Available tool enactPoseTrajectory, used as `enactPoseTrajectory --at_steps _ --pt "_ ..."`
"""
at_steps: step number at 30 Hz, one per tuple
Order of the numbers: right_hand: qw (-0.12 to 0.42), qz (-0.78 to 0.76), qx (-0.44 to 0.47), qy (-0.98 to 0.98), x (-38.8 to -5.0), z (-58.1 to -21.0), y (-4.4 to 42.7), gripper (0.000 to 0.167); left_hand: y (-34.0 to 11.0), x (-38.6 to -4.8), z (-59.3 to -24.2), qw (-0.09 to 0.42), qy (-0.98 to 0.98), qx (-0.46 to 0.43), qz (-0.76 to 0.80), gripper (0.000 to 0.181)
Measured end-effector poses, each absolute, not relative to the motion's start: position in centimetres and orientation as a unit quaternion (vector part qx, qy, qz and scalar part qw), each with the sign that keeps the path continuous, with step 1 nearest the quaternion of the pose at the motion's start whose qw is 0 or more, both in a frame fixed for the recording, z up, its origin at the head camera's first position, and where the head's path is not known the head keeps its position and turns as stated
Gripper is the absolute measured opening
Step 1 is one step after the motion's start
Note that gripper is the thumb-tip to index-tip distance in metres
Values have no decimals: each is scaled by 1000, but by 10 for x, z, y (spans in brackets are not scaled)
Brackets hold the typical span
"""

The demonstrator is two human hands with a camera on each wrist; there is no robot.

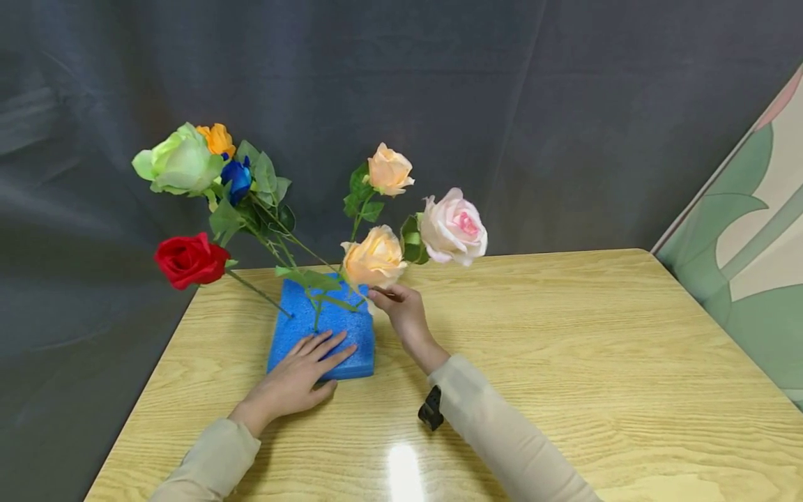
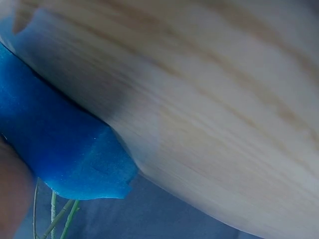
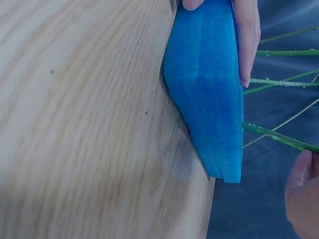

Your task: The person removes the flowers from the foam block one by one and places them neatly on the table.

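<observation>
Pale sleeves, left hand spread on blue foam, right grip pinching a green stem (gently curved, pale-flecked)

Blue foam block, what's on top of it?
The left hand rests on the block, and flower stems stand in it. The surface under that hand and any stem ends inside are hidden.

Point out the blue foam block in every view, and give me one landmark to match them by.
Head: the blue rectangular foam block is left of centre, below mid-height, under the left hand.
Left wrist: the block fills the left side, cut off by the left edge.
Right wrist: the block runs down from the top edge, right of centre.
Shared landmark: the thin green stems, above the block, below it and right of it respectively.
</observation>
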State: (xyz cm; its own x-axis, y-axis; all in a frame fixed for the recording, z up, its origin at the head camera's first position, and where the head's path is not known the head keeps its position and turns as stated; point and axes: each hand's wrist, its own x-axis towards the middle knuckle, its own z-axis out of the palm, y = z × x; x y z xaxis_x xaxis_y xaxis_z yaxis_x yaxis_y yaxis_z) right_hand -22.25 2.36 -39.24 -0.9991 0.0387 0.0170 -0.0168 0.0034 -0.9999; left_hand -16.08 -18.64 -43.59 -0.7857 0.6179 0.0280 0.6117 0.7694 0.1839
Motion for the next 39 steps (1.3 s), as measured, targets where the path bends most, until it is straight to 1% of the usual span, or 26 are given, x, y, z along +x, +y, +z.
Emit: enactPoseTrajectory --at_steps 1,5,7,10,12,16,18,22,28,30,35,39 --pt "20 707 -11 -707 -223 -392 23 16 -186 -161 -436 17 941 326 93 63" --pt "11 710 -21 -704 -224 -392 24 34 -186 -160 -435 11 942 325 86 57" --pt "8 711 -24 -703 -224 -391 24 33 -185 -160 -435 4 942 325 79 54" --pt "9 711 -28 -702 -224 -390 24 21 -185 -160 -436 -11 942 328 64 51" --pt "13 713 -29 -700 -224 -390 24 17 -185 -160 -437 -23 941 334 56 51" --pt "20 723 -30 -690 -225 -391 26 17 -185 -160 -439 -36 939 340 46 52" --pt "25 729 -25 -684 -226 -393 28 21 -186 -160 -439 -38 938 340 46 52" --pt "32 733 -21 -679 -227 -395 30 27 -186 -160 -438 -36 940 335 54 51" --pt "31 750 -11 -661 -226 -395 34 30 -185 -160 -438 -29 942 331 53 50" --pt "49 744 -18 -667 -226 -393 37 29 -184 -160 -438 -30 941 334 50 50" --pt "103 763 4 -638 -233 -384 51 28 -184 -161 -437 -35 940 335 58 51" --pt "104 777 24 -620 -239 -382 69 23 -184 -159 -437 -30 941 331 58 51"
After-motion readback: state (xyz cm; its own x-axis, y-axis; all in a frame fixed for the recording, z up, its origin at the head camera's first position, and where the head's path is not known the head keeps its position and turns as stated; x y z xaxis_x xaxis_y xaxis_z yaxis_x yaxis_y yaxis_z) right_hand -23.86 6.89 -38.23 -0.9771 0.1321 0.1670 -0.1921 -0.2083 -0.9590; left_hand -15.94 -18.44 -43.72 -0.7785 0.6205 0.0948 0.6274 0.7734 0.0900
